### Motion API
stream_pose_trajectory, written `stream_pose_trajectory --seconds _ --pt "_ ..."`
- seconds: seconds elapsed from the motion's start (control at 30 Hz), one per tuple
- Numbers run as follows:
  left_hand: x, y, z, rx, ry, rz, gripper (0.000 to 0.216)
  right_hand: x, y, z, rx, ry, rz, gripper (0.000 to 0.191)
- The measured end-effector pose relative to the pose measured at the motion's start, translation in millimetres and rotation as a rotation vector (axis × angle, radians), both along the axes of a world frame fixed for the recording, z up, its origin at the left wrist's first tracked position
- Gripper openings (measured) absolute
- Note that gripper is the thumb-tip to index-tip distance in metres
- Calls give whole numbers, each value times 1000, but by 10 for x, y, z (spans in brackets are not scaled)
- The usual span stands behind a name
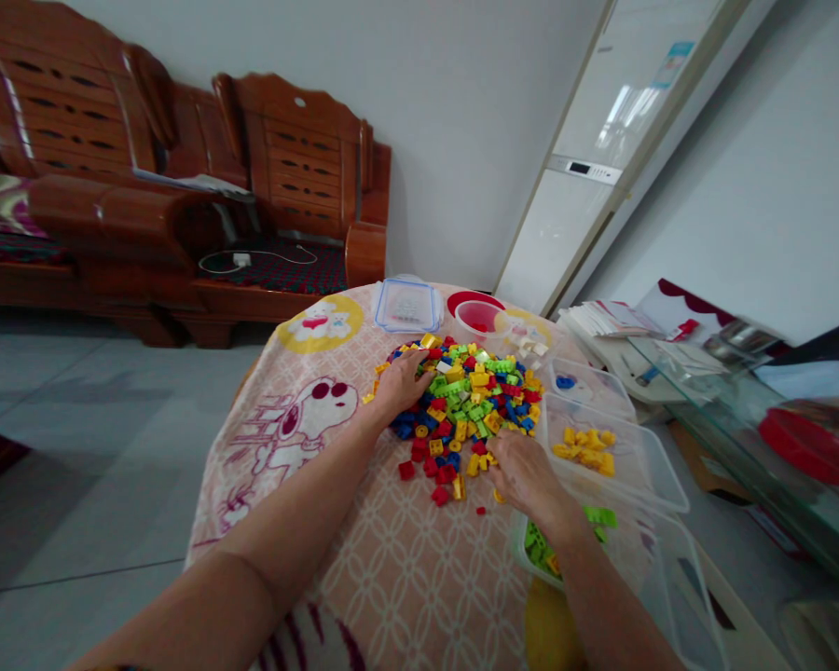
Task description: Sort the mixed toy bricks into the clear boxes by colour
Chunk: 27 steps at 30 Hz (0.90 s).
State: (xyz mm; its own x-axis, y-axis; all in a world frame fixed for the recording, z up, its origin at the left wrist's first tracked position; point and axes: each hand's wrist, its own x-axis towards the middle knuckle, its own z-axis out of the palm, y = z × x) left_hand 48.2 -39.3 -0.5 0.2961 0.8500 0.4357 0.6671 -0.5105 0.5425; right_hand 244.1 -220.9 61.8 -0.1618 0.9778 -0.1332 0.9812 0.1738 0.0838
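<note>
Small plastic building bricks [470,396]: we see a loose heap of red, yellow, green and blue, lying in the middle of the round table, on the pink patterned cloth with a cartoon dog [391,559].
Nearest box: a clear plastic box [636,550] at the table's right edge, with green bricks [540,552] in it; our right forearm crosses over it.
Right hand [524,471]: palm down at the near edge of the heap, fingers curled onto yellow and red bricks; we cannot tell whether it grips one.
Yellow box: a second clear plastic box [647,461], just right of the heap, holding yellow bricks [587,449].
Left hand [400,380]: palm down on the heap's far left side, fingers bent into the bricks; we cannot tell whether it grips any.
Blue box: a third clear box [601,387] behind, with one blue brick [566,381].
Far edge of table: a clear lid with a blue rim [406,306] and a red-rimmed round tub [476,317].
Beyond: a carved brown wooden sofa [182,186] and a tall white cabinet unit [601,158] by the wall.
</note>
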Motion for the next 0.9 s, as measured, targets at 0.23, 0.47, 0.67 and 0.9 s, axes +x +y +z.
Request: stream_pose_trajectory --seconds 0.23,0.47,0.67,0.9 --pt "4 1 0 3 7 1 44 -4 10 -20 11 1 -11 14" --pt "2 4 -7 10 -1 -6 44 -15 42 -61 17 -17 -31 17" --pt "2 13 -16 18 -7 3 44 10 27 -26 100 12 -11 17" --pt "3 -5 -4 22 -5 -9 44 250 -31 372 209 29 -91 18"
